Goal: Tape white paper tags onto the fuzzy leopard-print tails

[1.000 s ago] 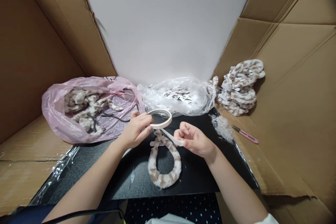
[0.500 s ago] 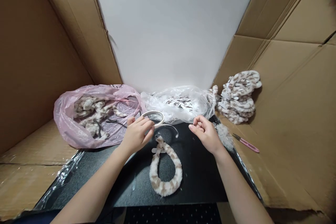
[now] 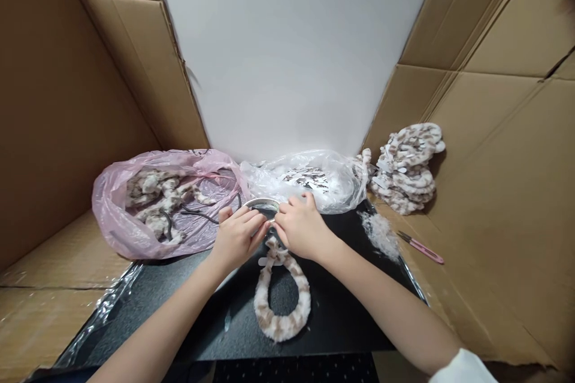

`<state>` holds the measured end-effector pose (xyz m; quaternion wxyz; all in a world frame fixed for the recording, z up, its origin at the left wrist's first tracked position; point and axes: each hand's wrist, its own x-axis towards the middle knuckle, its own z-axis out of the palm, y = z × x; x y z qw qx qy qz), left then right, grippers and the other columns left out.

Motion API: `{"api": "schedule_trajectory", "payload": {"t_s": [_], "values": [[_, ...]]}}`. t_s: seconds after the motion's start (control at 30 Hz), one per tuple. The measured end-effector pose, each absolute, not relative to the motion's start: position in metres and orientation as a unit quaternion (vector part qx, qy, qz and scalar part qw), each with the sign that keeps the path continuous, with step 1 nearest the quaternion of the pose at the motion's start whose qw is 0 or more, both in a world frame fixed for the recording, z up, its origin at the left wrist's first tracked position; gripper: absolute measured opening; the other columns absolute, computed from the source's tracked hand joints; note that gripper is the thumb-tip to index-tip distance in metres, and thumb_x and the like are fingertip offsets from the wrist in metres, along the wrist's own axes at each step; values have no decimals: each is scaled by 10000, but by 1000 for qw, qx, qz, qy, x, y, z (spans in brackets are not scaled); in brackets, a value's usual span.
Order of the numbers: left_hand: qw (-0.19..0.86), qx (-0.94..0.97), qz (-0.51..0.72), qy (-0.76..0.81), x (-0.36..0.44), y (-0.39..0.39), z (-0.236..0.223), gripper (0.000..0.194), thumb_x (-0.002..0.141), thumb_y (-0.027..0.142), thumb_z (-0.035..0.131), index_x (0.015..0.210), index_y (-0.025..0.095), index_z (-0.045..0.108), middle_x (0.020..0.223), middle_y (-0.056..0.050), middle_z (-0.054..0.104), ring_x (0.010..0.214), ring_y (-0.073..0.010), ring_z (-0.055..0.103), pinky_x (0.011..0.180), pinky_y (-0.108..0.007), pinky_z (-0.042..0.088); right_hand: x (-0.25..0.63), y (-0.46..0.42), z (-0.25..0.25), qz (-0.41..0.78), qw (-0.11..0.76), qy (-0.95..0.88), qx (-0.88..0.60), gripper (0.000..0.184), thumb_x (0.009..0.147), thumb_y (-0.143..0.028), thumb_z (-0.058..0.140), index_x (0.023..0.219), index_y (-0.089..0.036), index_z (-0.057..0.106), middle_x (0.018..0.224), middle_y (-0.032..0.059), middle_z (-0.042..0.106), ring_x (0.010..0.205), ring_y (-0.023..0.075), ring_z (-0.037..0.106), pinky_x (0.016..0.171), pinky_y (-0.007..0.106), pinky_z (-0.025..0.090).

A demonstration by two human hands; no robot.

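Observation:
My left hand (image 3: pixel 240 233) is closed on a narrow roll of pale tape (image 3: pixel 262 202), tilted up above the dark tabletop. My right hand (image 3: pixel 303 224) meets it at the roll's right side, fingers pinched against the tape; the exact contact is hidden behind the fingers. Just below both hands, a plush brown-and-white headband (image 3: pixel 283 328) lies flat in a teardrop loop, its ends together at the top. A small whitish tab (image 3: pixel 263 261) sticks out near those ends.
A pink plastic bag (image 3: pixel 108 215) of furry pieces and dark bands stands left. A clear bag (image 3: pixel 345 191) with patterned cards lies behind. To the right are stacked plush loops (image 3: pixel 408 173), white fluff (image 3: pixel 381 236) and pink-handled snips (image 3: pixel 422 248). Cardboard walls (image 3: pixel 503 191) flank the table.
My right hand has moved left from apart to the tape roll, meeting my left hand. The loose strip hanging from the roll is now mostly covered. The headband stays put.

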<state>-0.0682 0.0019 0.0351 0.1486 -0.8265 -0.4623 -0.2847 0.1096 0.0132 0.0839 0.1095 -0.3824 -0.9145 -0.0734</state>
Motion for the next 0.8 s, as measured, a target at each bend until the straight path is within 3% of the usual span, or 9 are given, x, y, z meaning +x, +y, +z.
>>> {"api": "schedule_trajectory", "payload": {"t_s": [0.3,0.57,0.7,0.8], "values": [[78,-824,-262,-497,-61,-9,74,392,952,337,394,599,189,477,542,11,567,591,-176,531,670,-346,227,114,-15,116,-130,65,-928,-344,236,882,-111,454,913,-107,688,906,135,677,938,267,536,959,567,310],[74,-813,-233,-529,-53,-4,92,405,943,381,403,598,183,476,558,3,578,595,-182,536,682,-336,236,113,-22,126,-159,65,-917,-360,251,889,-116,456,920,-144,703,861,122,680,903,259,531,979,569,298],[104,-721,-250,-638,-91,11,113,346,936,379,424,696,171,562,604,-6,598,598,-184,506,694,-332,240,131,-37,116,-119,61,-934,-331,118,822,-192,600,760,-167,697,752,103,655,832,261,515,958,591,297],[113,-722,-276,-624,-118,15,111,349,937,351,404,664,184,542,577,-1,569,617,-195,507,693,-332,262,161,-36,109,-52,132,-911,-386,169,886,-207,548,773,-191,672,785,79,653,823,237,515,942,568,317]]}}
